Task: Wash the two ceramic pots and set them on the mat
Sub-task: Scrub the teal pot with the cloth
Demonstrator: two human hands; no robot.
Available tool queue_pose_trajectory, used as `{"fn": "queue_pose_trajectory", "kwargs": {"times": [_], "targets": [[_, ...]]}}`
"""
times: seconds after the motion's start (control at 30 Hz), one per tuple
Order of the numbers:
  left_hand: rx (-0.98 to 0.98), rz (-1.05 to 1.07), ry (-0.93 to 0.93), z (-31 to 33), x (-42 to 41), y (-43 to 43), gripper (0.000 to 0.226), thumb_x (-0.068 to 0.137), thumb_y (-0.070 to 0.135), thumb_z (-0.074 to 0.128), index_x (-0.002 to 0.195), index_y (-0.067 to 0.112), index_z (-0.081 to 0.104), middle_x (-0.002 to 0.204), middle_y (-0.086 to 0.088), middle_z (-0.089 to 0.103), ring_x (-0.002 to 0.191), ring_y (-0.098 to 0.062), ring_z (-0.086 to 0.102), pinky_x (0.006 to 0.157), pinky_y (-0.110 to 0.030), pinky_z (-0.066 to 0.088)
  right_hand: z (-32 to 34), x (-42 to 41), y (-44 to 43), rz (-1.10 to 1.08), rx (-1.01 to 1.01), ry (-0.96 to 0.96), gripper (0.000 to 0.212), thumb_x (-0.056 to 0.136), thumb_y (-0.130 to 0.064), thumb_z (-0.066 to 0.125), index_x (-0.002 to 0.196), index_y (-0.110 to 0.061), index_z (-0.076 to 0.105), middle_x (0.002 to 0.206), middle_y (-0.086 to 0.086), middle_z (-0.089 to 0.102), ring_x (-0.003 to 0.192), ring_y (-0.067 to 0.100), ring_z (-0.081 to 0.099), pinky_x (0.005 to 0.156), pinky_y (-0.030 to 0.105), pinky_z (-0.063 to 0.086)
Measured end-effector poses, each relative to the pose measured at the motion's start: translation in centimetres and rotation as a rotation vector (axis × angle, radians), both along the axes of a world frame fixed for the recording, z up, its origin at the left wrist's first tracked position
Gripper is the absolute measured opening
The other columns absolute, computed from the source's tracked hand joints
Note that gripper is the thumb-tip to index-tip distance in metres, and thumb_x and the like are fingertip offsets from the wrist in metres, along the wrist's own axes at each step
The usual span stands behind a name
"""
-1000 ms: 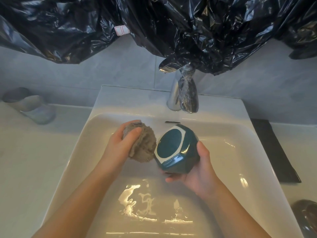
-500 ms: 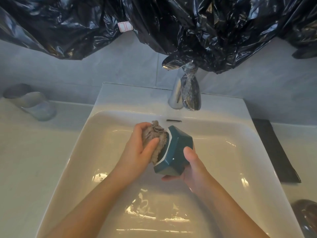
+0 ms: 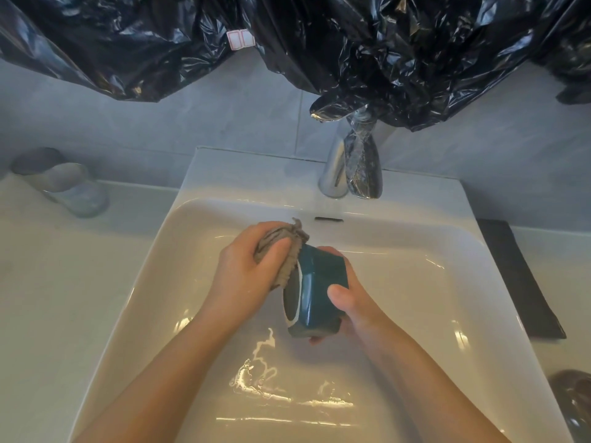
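Frosted glass tumblers (image 3: pixel 60 183) sit far left on the counter. In the white sink (image 3: pixel 179 251) I have my left hand (image 3: pixel 246 270) with fingers closed around a grey cloth (image 3: pixel 284 251), which presses against the base of the teal ceramic pot (image 3: pixel 315 292). I hold that pot tipped on its side above the basin, my right hand (image 3: pixel 348 305) clamped on it, thumb across the near wall. Beyond it stands the tap (image 3: pixel 350 167). Further right lies the dark mat (image 3: pixel 518 276), then a second dark pot (image 3: pixel 572 407), blurred at the corner.
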State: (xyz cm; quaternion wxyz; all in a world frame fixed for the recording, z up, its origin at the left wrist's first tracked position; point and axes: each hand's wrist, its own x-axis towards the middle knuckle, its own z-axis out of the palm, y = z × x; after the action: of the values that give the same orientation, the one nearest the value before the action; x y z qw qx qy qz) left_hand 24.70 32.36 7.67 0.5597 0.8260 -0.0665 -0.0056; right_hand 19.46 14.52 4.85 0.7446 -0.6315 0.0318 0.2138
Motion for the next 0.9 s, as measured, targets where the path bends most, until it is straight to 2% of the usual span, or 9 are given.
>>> {"fn": "queue_pose_trajectory", "kwargs": {"times": [0.13, 0.23, 0.33, 0.4, 0.5, 0.63, 0.7, 0.77, 0.9], "targets": [[0.05, -0.133, -0.079, 0.0, 0.3, 0.2, 0.017, 0.093, 0.024, 0.057, 0.108, 0.03, 0.063, 0.103, 0.019, 0.061, 0.096, 0.003, 0.056, 0.081, -0.018, 0.05, -0.9, 0.1, -0.3, -0.05, -0.051, 0.01, 0.072, 0.069, -0.056, 0.067, 0.134, -0.043, 0.039, 0.113, -0.009, 0.066, 0.105, 0.025, 0.069, 0.071, 0.045, 0.059], [0.073, -0.201, -0.154, -0.1, 0.3, 0.3, 0.024, 0.087, 0.029, 0.055, 0.108, 0.025, 0.066, 0.103, 0.018, 0.059, 0.098, 0.002, 0.056, 0.08, -0.017, 0.049, -1.1, 0.2, -0.3, -0.088, -0.045, -0.001, 0.07, 0.068, -0.055, 0.068, 0.132, -0.044, 0.04, 0.11, -0.011, 0.067, 0.105, 0.023, 0.069, 0.076, 0.047, 0.06], [0.044, -0.262, -0.275, 0.2, 0.0, 0.5, 0.027, 0.086, 0.027, 0.056, 0.108, 0.017, 0.068, 0.106, 0.007, 0.06, 0.102, -0.007, 0.057, 0.082, -0.021, 0.05, -1.2, 0.3, -0.4, -0.136, -0.046, -0.008, 0.074, 0.068, -0.055, 0.07, 0.134, -0.042, 0.04, 0.119, 0.0, 0.064, 0.109, 0.028, 0.067, 0.085, 0.058, 0.057], [0.021, -0.303, -0.331, 0.4, -0.4, 0.4, 0.027, 0.084, 0.022, 0.058, 0.107, 0.012, 0.068, 0.108, 0.001, 0.06, 0.104, -0.01, 0.058, 0.083, -0.021, 0.05, -1.1, 0.5, -0.3, -0.194, -0.025, -0.029, 0.073, 0.07, -0.054, 0.07, 0.135, -0.038, 0.041, 0.119, 0.004, 0.065, 0.108, 0.032, 0.067, 0.083, 0.062, 0.056], [0.028, -0.332, -0.349, 0.5, -1.2, -0.5, 0.026, 0.081, 0.019, 0.06, 0.104, 0.012, 0.069, 0.109, 0.001, 0.058, 0.104, -0.005, 0.057, 0.084, -0.019, 0.048, -0.7, 0.9, -0.4, -0.312, 0.117, -0.045, 0.07, 0.074, -0.05, 0.068, 0.136, -0.03, 0.042, 0.12, 0.01, 0.065, 0.105, 0.035, 0.067, 0.075, 0.057, 0.055], [0.065, -0.353, -0.352, 0.2, -1.4, -1.2, 0.027, 0.081, 0.025, 0.059, 0.103, 0.014, 0.07, 0.11, 0.002, 0.057, 0.104, -0.004, 0.056, 0.084, -0.022, 0.049, -0.9, 0.9, -0.5, -0.4, 0.249, 0.031, 0.078, 0.077, -0.054, 0.068, 0.142, -0.019, 0.042, 0.132, 0.021, 0.059, 0.116, 0.04, 0.061, 0.088, 0.065, 0.052], [0.12, -0.364, -0.371, -0.1, -1.3, -1.0, 0.027, 0.081, 0.027, 0.06, 0.102, 0.014, 0.07, 0.111, 0.002, 0.057, 0.103, -0.01, 0.057, 0.082, -0.028, 0.051, -0.7, 0.8, -0.5, -0.424, 0.325, 0.107, 0.079, 0.079, -0.061, 0.063, 0.141, -0.014, 0.046, 0.129, 0.021, 0.062, 0.115, 0.039, 0.062, 0.087, 0.058, 0.054], [0.174, -0.365, -0.389, -0.4, -1.3, -0.8, 0.027, 0.081, 0.029, 0.059, 0.102, 0.015, 0.07, 0.111, 0.002, 0.058, 0.101, -0.012, 0.058, 0.08, -0.031, 0.051, -0.2, 0.8, -0.7, -0.442, 0.405, 0.171, 0.069, 0.085, -0.062, 0.052, 0.134, -0.013, 0.055, 0.12, 0.019, 0.067, 0.108, 0.036, 0.064, 0.084, 0.049, 0.055], [0.228, -0.363, -0.41, -0.5, -1.2, -0.6, 0.028, 0.081, 0.029, 0.059, 0.103, 0.015, 0.07, 0.111, 0.003, 0.058, 0.1, -0.014, 0.058, 0.079, -0.029, 0.05, 0.0, 1.0, -1.0, -0.47, 0.506, 0.288, 0.071, 0.084, -0.067, 0.046, 0.129, -0.015, 0.06, 0.11, 0.016, 0.07, 0.095, 0.035, 0.064, 0.061, 0.035, 0.057]]}}
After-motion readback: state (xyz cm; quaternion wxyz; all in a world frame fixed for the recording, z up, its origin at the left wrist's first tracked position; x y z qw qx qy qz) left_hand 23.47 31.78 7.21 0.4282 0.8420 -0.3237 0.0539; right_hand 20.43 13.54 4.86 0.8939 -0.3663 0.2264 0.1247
